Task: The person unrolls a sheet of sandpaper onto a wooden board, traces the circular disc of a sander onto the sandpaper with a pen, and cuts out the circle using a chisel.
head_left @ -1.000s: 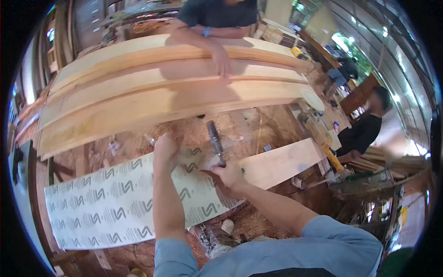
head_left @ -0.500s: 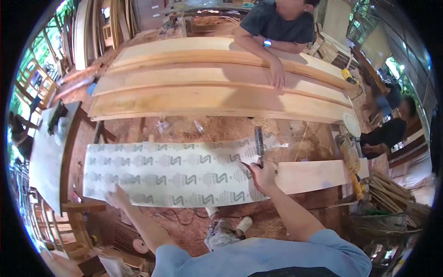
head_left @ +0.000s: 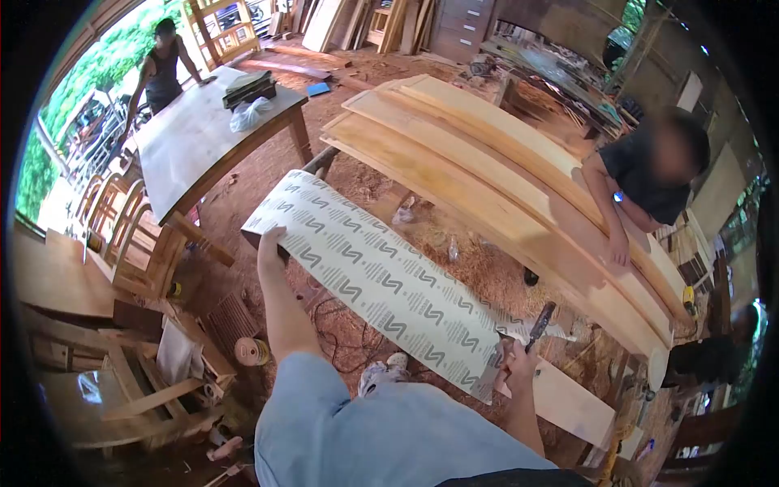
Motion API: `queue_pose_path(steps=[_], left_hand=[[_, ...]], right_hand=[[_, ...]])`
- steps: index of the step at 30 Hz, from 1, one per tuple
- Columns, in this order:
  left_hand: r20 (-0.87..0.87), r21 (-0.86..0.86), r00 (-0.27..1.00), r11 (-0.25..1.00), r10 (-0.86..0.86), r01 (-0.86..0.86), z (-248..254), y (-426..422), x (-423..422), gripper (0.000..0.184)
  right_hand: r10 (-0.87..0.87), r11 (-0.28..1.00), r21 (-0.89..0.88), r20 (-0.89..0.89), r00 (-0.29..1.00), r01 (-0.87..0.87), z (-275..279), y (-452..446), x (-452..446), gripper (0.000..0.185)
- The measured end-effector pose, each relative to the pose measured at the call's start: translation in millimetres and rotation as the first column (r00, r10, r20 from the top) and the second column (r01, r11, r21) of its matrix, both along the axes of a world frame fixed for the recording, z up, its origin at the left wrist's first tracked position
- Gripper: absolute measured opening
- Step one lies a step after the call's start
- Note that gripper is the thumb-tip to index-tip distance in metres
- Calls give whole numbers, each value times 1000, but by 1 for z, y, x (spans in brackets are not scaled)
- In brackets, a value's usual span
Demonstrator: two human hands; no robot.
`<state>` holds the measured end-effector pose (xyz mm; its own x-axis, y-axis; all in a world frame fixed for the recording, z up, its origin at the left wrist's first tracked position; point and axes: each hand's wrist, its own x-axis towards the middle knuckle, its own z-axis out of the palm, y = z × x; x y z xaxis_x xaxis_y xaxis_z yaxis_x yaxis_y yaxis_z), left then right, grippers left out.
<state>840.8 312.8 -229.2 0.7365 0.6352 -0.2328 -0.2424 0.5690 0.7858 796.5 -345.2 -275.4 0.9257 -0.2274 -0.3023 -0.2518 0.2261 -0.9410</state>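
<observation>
A long white sheet printed with dark logos (head_left: 365, 272) stretches diagonally over a pale board (head_left: 568, 402), whose bare end shows at the lower right. My left hand (head_left: 272, 243) is closed on the sheet's far left end, at its near edge. My right hand (head_left: 519, 361) is wrapped round a dark-handled tool (head_left: 541, 325) that points upward, beside the sheet's right end. The tool's lower part is hidden by my fingers. A torn strip of the sheet (head_left: 556, 331) lies beyond the tool.
Several long wooden boards (head_left: 487, 178) lie stacked across from me, where a co-worker (head_left: 649, 162) leans on them. Another person (head_left: 162, 69) stands by a grey-topped table (head_left: 203, 138) at the left. Chair frames (head_left: 134, 243) and a round spool (head_left: 251, 351) are at the lower left.
The view has swung left. My left hand has gone from the middle of the sheet to its left end and closed there. My right hand still holds the tool.
</observation>
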Motion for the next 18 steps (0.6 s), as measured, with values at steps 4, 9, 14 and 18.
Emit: queue_pose_path(steps=[4, 9, 14, 18], left_hand=[[-69, 122, 997, 992, 16, -7, 30, -1, 6, 43], [-17, 388, 985, 910, 169, -149, 96, 14, 14, 38], [151, 298, 964, 920, 220, -256, 196, 12, 12, 40], [346, 354, 931, 903, 116, -244, 291, -13, 48, 41]], right_hand=[[24, 996, -82, -27, 999, -26, 14, 13, 13, 24], [26, 1000, 12, 12, 1000, -26, 58, 32, 26, 9], [101, 972, 213, 4, 995, -99, 122, 44, 41, 34], [8, 964, 254, 257, 966, -75, 129, 46, 56, 43]])
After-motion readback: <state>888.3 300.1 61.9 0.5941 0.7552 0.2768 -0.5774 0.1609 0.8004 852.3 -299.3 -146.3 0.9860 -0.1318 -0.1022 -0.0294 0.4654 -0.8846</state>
